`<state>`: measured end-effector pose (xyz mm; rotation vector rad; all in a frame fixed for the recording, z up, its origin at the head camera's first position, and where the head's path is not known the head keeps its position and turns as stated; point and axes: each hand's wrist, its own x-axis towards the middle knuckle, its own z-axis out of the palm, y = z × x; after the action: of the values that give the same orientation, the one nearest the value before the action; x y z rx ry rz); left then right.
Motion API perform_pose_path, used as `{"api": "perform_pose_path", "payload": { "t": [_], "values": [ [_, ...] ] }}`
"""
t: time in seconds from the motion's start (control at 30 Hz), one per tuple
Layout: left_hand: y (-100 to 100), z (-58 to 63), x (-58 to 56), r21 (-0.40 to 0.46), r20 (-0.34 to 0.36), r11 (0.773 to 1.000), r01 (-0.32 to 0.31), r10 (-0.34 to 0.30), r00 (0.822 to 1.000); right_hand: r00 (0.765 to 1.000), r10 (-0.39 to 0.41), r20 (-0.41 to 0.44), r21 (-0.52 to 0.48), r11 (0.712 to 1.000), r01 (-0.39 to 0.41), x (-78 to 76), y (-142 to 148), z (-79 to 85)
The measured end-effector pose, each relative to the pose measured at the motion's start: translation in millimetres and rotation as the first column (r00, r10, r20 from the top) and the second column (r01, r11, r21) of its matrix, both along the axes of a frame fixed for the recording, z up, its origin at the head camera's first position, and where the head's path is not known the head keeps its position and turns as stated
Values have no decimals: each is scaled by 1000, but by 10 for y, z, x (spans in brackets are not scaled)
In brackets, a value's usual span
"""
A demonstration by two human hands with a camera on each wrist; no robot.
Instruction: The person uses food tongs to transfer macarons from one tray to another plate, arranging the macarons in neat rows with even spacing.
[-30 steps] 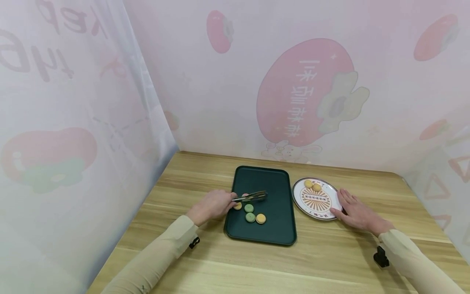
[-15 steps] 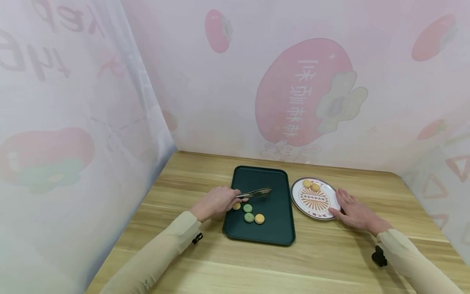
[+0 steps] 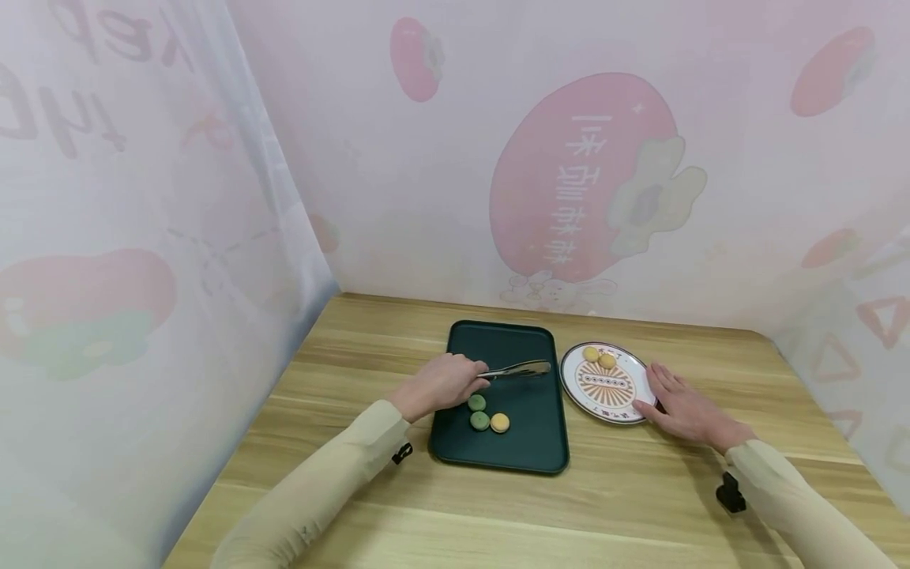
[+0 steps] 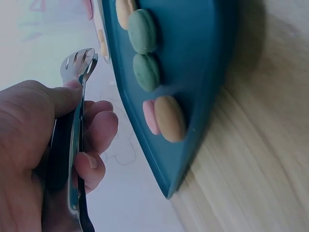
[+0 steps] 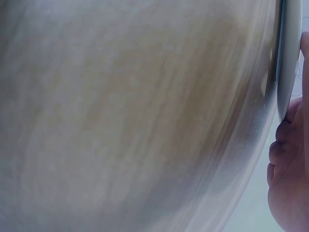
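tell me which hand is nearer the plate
Right: the right hand touches the plate at its right edge; the left hand grips tongs farther left, by the tray.

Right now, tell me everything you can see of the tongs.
The tongs look like shiny metal, with two long arms and a slotted tip showing. The left hand grips them between thumb and fingers, the arms close together, with nothing visible between the tips. They are held over the green tray, pointing toward the plate.
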<state>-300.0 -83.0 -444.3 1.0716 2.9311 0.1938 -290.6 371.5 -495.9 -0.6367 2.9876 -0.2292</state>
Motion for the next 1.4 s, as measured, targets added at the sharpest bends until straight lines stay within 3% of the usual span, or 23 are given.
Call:
{"api": "perform_pose_path", "payload": {
  "t": [0.37, 0.7, 1.07, 1.4],
  "values": [
    [268, 4, -92, 37, -29, 997, 67, -66, 997, 1000, -1, -17, -2, 1000, 1, 5, -10, -1],
    [518, 22, -132, 36, -33, 997, 66, -65, 997, 1000, -2, -17, -5, 1000, 2, 3, -16, 15],
    [847, -65, -185, 9, -58, 997, 74, -73, 996, 1000, -3, -2, -12, 1000, 3, 7, -4, -7],
    [1002, -107, -214, -13, -55, 997, 73, -74, 996, 1000, 6, -18, -20, 1000, -6, 22, -6, -22]
  ]
}}
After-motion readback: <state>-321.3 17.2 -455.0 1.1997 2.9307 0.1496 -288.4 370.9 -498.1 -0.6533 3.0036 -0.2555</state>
